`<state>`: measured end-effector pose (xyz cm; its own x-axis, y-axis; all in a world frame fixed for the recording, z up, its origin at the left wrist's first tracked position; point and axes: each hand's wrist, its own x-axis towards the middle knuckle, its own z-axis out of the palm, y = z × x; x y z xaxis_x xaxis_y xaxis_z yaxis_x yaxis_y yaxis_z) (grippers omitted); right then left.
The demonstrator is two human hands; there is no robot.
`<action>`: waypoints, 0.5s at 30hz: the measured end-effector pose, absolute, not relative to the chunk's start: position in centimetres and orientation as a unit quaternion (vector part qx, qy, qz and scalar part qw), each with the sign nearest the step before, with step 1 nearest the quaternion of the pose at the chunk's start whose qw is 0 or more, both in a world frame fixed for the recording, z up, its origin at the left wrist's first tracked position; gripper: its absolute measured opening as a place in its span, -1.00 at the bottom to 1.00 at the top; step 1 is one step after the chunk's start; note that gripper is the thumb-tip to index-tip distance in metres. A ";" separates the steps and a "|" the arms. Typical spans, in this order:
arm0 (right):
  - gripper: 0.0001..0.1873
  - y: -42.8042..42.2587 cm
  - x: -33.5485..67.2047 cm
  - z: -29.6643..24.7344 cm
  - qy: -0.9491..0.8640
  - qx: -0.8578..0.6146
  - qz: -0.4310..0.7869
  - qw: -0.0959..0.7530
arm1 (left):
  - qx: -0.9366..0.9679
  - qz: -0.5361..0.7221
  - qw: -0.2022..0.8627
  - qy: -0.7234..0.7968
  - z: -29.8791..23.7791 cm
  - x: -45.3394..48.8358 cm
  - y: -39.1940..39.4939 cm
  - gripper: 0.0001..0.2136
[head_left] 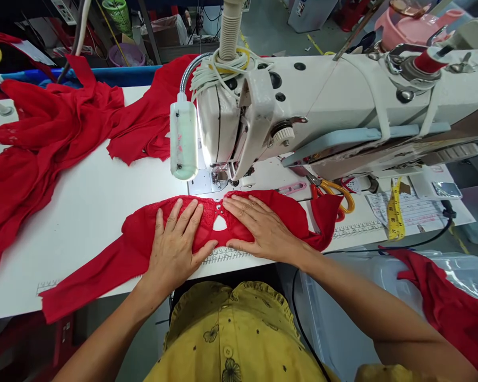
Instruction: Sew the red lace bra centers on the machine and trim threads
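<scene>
A red garment piece (135, 239) with lace edging and a small keyhole opening at its middle lies spread across the front of the white sewing table (79, 207). My left hand (177, 239) rests flat on it, left of the opening, fingers stretched out. On the other side of the opening, my right hand (258, 228) presses flat on the fabric, its fingers also extended. Just beyond the lace stands the presser foot (220, 179) of the white sewing machine (302, 101). A printed ruler strip (227, 255) shows along the table's front edge, partly under the cloth.
More red fabric (63, 132) is heaped at the left. Orange-handled scissors (334, 191), a pink-handled tool (292, 189) and a yellow measuring tape (395, 212) lie right of the garment. A clear plastic bin (342, 313) with red cloth stands below. A lamp (184, 139) hangs beside the machine head.
</scene>
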<state>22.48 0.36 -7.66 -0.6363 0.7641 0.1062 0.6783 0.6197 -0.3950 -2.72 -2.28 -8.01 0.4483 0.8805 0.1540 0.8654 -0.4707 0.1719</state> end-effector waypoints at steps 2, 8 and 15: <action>-0.14 0.4 22.5 -7.6 -0.890 -0.405 0.159 0.135 | 0.850 0.112 0.031 0.514 -8.1 -2.7 -2.3 -0.33; -0.13 0.4 22.5 -7.6 -0.890 -0.405 0.159 0.137 | 0.848 0.112 0.032 0.517 -8.0 -2.7 -2.3 -0.34; -0.15 0.4 22.4 -7.5 -0.889 -0.405 0.161 0.140 | 0.850 0.118 0.033 0.512 -8.0 -2.7 -2.3 -0.34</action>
<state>22.43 0.40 -7.55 -0.6319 0.7659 0.1188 0.6753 0.6193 -0.4005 -2.70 -2.32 -8.03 0.4475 0.8786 0.1669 0.8631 -0.4731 0.1769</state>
